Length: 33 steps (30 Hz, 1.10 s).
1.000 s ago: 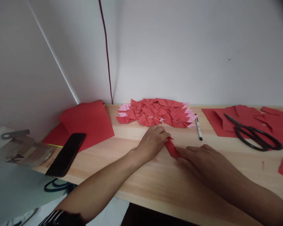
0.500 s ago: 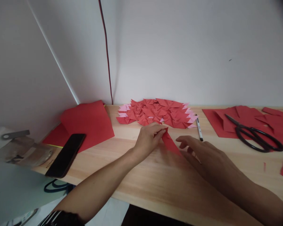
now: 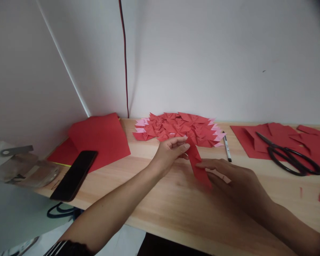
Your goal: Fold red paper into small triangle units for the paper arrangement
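Note:
A narrow piece of folded red paper [image 3: 196,160] is held up over the wooden table, slanting down toward me. My left hand [image 3: 170,151] pinches its upper end between thumb and fingers. Lower down, my right hand [image 3: 234,179] has its index finger across the front of the paper, with the other fingers at its right edge and partly hidden. Just behind my hands lies a pile of folded red and pink paper pieces [image 3: 176,125], whose pointed ends stick out at both sides.
Black-handled scissors [image 3: 290,154] rest on red paper sheets [image 3: 280,133] at right. A marker pen [image 3: 227,147] lies beside the pile. At left are large red sheets [image 3: 101,138], a dark phone [image 3: 74,176] and a clear plastic container [image 3: 37,172]. A wall [image 3: 202,53] closes the back.
My right hand has come in from the right and now touches the folded paper. The paper has turned so that more of its face shows.

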Each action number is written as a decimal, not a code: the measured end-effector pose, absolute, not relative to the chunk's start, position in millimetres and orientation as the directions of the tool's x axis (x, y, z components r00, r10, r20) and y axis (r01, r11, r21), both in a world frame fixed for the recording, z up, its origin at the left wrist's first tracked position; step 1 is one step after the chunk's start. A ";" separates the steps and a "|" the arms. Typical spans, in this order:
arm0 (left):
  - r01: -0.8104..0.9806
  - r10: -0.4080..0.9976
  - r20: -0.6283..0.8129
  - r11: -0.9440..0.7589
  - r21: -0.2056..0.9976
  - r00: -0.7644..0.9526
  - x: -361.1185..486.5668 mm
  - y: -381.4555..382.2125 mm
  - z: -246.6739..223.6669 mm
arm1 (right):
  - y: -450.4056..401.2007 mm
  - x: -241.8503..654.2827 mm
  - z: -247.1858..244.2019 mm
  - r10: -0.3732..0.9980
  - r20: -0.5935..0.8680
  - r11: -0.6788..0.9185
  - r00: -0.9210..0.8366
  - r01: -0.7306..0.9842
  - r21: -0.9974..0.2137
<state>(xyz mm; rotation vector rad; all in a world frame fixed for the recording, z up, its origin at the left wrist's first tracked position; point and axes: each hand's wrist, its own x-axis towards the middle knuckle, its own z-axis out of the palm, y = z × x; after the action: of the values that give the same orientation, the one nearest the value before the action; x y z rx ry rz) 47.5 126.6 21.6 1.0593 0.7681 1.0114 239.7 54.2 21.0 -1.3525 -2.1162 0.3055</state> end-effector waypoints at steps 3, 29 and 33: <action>-0.325 0.837 -0.156 0.366 0.872 0.524 47.0 126.9 20.3 | 54.6 241.1 19.3 0.862 0.388 0.488 -0.326 0.742 -0.460; -0.252 0.808 -0.025 0.213 0.944 0.589 53.6 108.7 25.0 | 60.5 238.6 29.4 0.968 0.188 0.249 -0.168 0.513 -0.821; -0.249 0.827 -0.039 0.213 0.945 0.561 55.1 106.8 26.0 | 60.9 235.9 29.9 0.978 0.145 0.199 -0.151 0.448 -0.872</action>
<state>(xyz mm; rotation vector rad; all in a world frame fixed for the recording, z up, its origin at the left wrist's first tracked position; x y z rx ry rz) 55.1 106.8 26.0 1.1154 0.6309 0.8192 235.9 60.9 29.9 -1.3495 -1.7211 0.8881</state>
